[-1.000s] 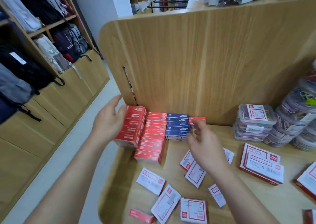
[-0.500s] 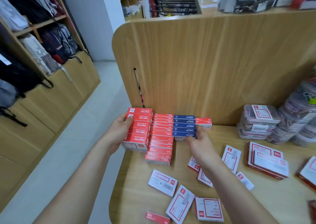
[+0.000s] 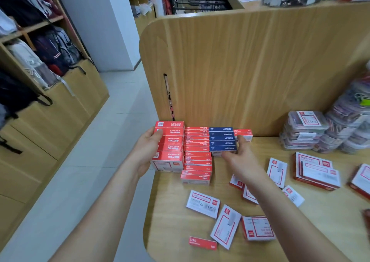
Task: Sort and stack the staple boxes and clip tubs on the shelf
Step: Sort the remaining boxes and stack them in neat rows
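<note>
Both hands have closed in: left hand (image 3: 147, 151) presses the red staple boxes (image 3: 170, 146), right hand (image 3: 238, 155) spread against blue staple boxes (image 3: 222, 139), squaring rows.

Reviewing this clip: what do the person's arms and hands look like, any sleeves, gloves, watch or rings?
Both forearms are bare right down to the frame edge, no sleeve showing. The left hand and right hand wear no gloves; no watch, bracelet or ring is visible.

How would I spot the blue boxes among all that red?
Find the tall wooden back panel at the shelf's far edge. Along its foot runs a row of staple-box stacks; the blue stack is third from the left, by the right hand. It alone is dark blue; its neighbours are red.
</note>
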A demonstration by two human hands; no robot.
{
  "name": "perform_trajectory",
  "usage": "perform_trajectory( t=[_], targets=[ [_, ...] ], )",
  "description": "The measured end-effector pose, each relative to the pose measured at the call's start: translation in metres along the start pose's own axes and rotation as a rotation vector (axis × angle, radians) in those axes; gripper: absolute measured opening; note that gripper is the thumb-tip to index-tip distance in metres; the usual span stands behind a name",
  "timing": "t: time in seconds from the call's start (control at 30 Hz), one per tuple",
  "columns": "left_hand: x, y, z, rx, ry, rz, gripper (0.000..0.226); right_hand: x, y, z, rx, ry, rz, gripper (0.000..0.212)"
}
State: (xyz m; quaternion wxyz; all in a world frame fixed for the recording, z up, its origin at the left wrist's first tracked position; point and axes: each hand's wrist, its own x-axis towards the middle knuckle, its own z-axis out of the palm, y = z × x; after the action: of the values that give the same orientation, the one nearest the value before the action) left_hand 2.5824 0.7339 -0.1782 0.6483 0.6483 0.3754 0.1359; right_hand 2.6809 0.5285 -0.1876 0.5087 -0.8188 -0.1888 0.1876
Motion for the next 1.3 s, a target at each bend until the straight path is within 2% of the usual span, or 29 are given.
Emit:
perform_trajectory(
  t=[0.1,0.2,0.3,0.5,0.73,0.8,0.83,0.87,0.9,0.93,0.97,1.07,1.13,1.2,1.3],
  targets=[
    [-0.013,-0.002,-0.005,0.009,-0.016,0.093,0.035,-0.022,-0.01,-0.003,-0.235,0.137,-0.208,0.036],
    [-0.028,-0.022,-0.012,-0.044,-0.079,0.166,0.023,-0.044,-0.017,0.007,-0.233,-0.065,-0.117,0.039],
    [-0.038,-0.042,-0.013,-0.075,-0.124,0.183,0.035,-0.052,-0.012,0.028,-0.26,-0.213,-0.131,0.038],
    [-0.043,-0.056,-0.011,-0.036,-0.135,0.248,0.035,-0.047,-0.001,0.048,-0.316,-0.146,-0.153,0.046],
    [-0.041,-0.058,-0.015,0.004,-0.117,0.204,0.035,-0.051,0.001,0.049,-0.301,-0.089,-0.204,0.046],
    [-0.04,-0.061,-0.016,0.066,-0.016,0.191,0.053,-0.057,-0.001,0.041,-0.339,-0.049,-0.241,0.045],
    [-0.043,-0.062,-0.017,0.148,0.092,0.216,0.062,-0.06,-0.001,0.036,-0.381,-0.026,-0.26,0.042],
    [-0.05,-0.062,-0.018,0.231,0.227,0.276,0.063,-0.063,-0.001,0.029,-0.43,-0.021,-0.272,0.037],
    [-0.06,-0.061,-0.019,0.295,0.351,0.383,0.055,-0.067,0.0,0.023,-0.491,-0.041,-0.267,0.032],
    [-0.071,-0.059,-0.018,0.346,0.397,0.511,0.042,-0.071,0.0,0.018,-0.558,-0.08,-0.253,0.029],
    [-0.08,-0.059,-0.015,0.389,0.337,0.602,0.033,-0.075,0.002,0.013,-0.625,-0.129,-0.239,0.028],
    [-0.099,-0.067,-0.002,0.592,-0.092,0.705,0.021,-0.084,0.009,0.001,-0.701,-0.24,-0.286,0.033],
    [-0.096,-0.078,0.009,0.824,-0.254,0.791,0.026,-0.088,0.014,-0.008,-0.759,-0.327,-0.349,0.042],
    [-0.09,-0.085,0.017,0.969,-0.332,0.792,0.041,-0.091,0.021,-0.015,-0.84,-0.424,-0.38,0.052],
    [-0.084,-0.088,0.021,0.974,-0.356,0.754,0.048,-0.097,0.032,-0.018,-0.935,-0.469,-0.449,0.057]
  ],
)
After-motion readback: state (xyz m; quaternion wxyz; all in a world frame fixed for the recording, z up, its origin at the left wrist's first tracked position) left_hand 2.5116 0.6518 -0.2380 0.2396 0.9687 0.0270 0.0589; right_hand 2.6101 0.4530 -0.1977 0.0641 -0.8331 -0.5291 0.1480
